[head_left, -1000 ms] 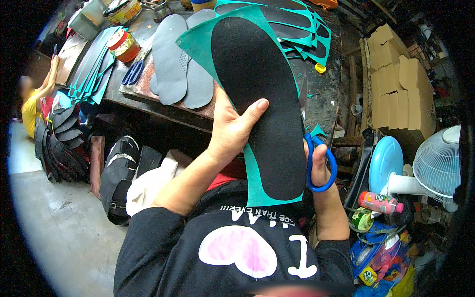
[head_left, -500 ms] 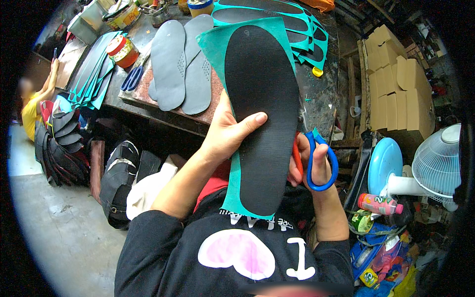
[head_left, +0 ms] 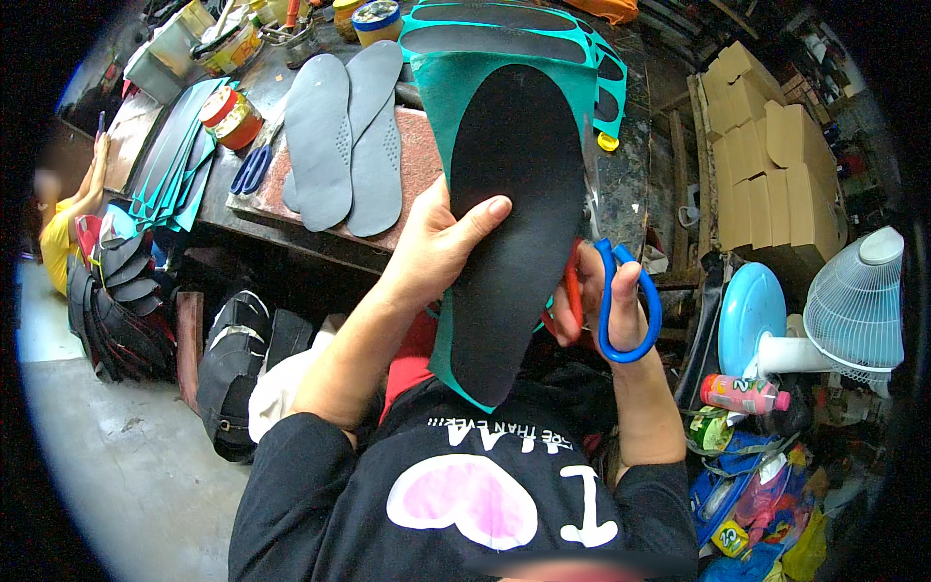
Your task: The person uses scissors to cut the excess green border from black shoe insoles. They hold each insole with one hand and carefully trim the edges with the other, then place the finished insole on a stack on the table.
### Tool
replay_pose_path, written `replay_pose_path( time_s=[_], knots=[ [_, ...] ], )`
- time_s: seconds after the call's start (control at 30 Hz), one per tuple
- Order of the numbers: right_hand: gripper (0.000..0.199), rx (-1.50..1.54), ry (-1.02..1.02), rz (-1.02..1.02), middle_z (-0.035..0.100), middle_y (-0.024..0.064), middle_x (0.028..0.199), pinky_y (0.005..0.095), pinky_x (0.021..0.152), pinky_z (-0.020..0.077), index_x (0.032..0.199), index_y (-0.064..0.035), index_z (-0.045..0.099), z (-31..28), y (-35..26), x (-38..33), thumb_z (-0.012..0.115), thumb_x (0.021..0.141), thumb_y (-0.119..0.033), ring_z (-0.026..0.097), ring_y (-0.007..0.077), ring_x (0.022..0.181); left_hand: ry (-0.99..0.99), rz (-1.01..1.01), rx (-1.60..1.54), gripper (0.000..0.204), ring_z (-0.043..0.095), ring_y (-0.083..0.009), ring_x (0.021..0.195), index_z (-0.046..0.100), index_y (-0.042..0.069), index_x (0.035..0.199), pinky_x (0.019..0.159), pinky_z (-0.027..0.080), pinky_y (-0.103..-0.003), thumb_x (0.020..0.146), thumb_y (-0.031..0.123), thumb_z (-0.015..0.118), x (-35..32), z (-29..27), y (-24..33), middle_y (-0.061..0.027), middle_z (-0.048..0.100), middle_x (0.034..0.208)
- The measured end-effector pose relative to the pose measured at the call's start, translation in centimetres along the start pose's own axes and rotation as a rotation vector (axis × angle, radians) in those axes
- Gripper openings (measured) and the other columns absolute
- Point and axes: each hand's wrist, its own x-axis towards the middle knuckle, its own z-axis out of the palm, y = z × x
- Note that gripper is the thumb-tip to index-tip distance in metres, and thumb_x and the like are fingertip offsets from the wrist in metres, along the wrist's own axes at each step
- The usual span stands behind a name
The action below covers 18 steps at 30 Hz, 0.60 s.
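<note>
My left hand (head_left: 441,238) grips a black insole (head_left: 514,223) bordered by teal sheet (head_left: 432,116), its thumb lying on the black face and its fingers hidden behind. In my right hand (head_left: 626,306) are scissors (head_left: 652,335) with one blue and one red handle loop. Their blades run up along the insole's right edge, partly hidden by the sheet. The teal border remains along the insole's upper left and top. Grey insoles (head_left: 320,145) with small perforations lie overlapped on the reddish board (head_left: 417,145) beyond my left hand.
More teal sheets with black insole shapes (head_left: 495,41) are stacked at the table's back. A red-lidded jar (head_left: 231,116) and dark-blue-handled scissors (head_left: 252,170) stand left. Cartons (head_left: 766,184), a fan (head_left: 853,310) and a pink bottle (head_left: 742,393) are on the right. A person in yellow (head_left: 58,233) sits far left.
The scissors have moved up along the insole's right side. Teal border at the lower right has come away from the insole's edge. The insole's lower end has swung slightly left.
</note>
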Motion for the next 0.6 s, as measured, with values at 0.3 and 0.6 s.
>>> replay_pose_path(
  time_s=[0.3,0.6],
  knots=[
    [0.104,-0.005,0.069,-0.032,0.047,-0.0006,0.050,0.0192,0.040,0.0374,0.105,0.0030,0.050,-0.3,0.5,-0.1,0.027,0.066,-0.091,0.044,0.0088,0.040,-0.155,-0.085,0.180,0.040,0.057,-0.0104,0.090,0.053,0.000,0.119,0.080,0.049,-0.028,0.088,0.021,0.066,-0.4,-1.1,1.0,-0.0050,0.063,0.101],
    [0.095,-0.034,-0.022,0.098,0.047,0.0000,0.051,0.0193,0.041,0.0366,0.099,-0.0004,0.051,-1.6,-0.4,-1.3,0.029,0.070,-0.088,0.045,0.0085,0.041,-0.226,-0.238,0.193,0.043,0.057,-0.0092,0.088,0.054,0.000,0.118,0.078,0.048,-0.025,0.087,0.026,0.067,-0.6,-3.0,2.2,-0.0032,0.063,0.100]
  ],
)
